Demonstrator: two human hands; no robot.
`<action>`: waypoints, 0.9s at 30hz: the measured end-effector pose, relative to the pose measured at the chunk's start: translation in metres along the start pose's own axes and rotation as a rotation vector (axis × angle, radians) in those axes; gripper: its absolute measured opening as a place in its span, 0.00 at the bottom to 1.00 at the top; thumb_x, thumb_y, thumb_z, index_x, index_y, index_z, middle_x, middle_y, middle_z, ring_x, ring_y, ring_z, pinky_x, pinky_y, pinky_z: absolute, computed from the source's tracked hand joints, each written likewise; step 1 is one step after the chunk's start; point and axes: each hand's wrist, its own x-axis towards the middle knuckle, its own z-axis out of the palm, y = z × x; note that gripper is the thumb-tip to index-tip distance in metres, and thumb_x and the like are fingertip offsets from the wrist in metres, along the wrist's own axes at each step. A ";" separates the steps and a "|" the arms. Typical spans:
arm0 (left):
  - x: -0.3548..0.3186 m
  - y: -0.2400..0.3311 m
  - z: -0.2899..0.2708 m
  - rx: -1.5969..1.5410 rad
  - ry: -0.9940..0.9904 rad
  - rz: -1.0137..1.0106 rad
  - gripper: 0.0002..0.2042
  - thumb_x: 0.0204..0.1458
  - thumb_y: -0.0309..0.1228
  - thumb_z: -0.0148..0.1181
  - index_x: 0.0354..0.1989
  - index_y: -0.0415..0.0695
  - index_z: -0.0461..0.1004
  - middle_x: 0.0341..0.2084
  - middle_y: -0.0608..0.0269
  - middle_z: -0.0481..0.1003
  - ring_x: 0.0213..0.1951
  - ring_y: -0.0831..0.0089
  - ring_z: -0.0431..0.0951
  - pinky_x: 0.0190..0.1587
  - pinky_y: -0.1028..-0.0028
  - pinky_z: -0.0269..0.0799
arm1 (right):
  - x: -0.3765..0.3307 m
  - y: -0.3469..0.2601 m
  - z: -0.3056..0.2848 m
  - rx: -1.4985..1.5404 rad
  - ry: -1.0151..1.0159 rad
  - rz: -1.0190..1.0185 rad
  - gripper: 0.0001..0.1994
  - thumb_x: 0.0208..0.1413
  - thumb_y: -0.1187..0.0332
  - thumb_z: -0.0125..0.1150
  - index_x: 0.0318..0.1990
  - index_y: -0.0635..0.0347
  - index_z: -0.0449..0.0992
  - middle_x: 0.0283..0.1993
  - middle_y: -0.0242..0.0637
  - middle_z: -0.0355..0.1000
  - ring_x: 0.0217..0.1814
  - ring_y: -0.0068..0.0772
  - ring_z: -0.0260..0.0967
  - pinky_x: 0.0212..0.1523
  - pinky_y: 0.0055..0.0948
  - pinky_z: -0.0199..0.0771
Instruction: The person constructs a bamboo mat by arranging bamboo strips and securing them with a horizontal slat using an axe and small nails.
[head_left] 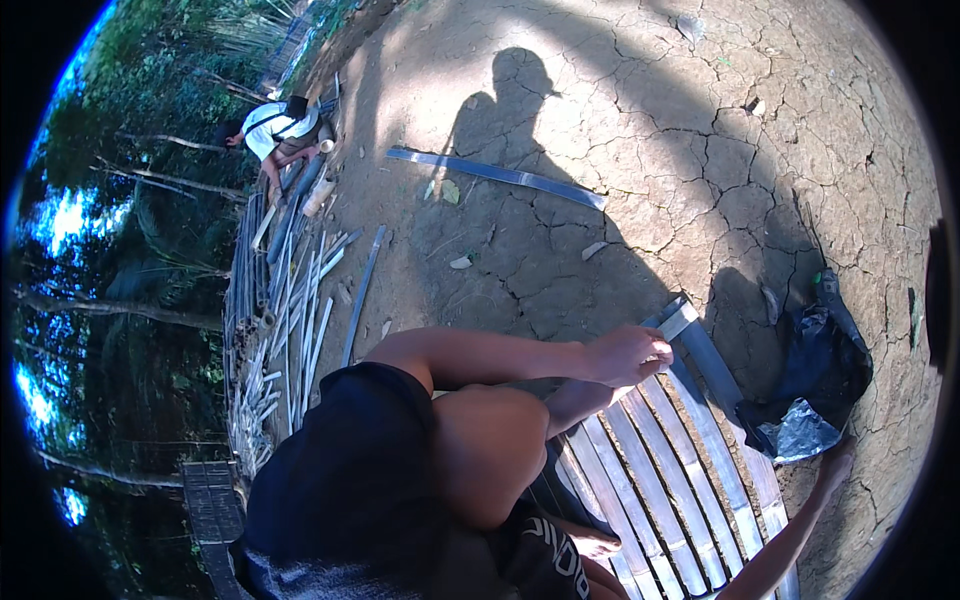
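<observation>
A long grey bamboo slat (700, 350) is lying at the outer edge of a row of split slats (650, 470) on cracked dry ground (700, 150), and I am watching the left hand (628, 354) closing its fingers around the slat's upper end, near a pale band wrapped there. The forearm is reaching across a bent knee (490, 450) to get there. The right hand (836, 460) is stretching out low at the right, its fingers spread flat and pressing on the ground just beside the slat's lower length, gripping nothing I can make out. A crumpled black plastic bag (815, 370) is sitting just beyond that hand, touching the edge of the slat row. Farther up the ground, a single loose slat (497, 176) is lying well apart from the others, with the shadow of the person falling across it. At the far left, another person in a white shirt (275, 128) is crouching over a pile of bamboo strips (290, 290) beside dense green growth.
</observation>
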 end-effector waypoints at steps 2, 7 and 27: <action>0.006 0.008 0.002 0.014 -0.004 -0.014 0.08 0.60 0.33 0.56 0.42 0.44 0.78 0.42 0.57 0.76 0.45 0.55 0.78 0.49 0.59 0.73 | -0.005 0.006 0.002 0.068 0.104 -0.013 0.13 0.64 0.62 0.47 0.45 0.63 0.68 0.43 0.58 0.72 0.44 0.63 0.70 0.42 0.55 0.66; 0.018 0.012 0.003 -0.030 0.004 0.031 0.07 0.59 0.32 0.56 0.40 0.44 0.76 0.39 0.59 0.75 0.43 0.58 0.78 0.47 0.61 0.74 | -0.011 -0.002 -0.009 0.132 0.134 -0.145 0.13 0.64 0.63 0.46 0.45 0.65 0.69 0.42 0.60 0.71 0.44 0.66 0.69 0.43 0.55 0.66; 0.020 0.038 0.019 -0.215 0.189 0.337 0.02 0.55 0.26 0.57 0.31 0.42 0.72 0.27 0.58 0.74 0.31 0.59 0.76 0.34 0.64 0.70 | -0.181 -0.088 -0.136 1.392 0.165 0.267 0.14 0.64 0.67 0.55 0.52 0.66 0.73 0.32 0.26 0.63 0.35 0.19 0.60 0.40 0.22 0.64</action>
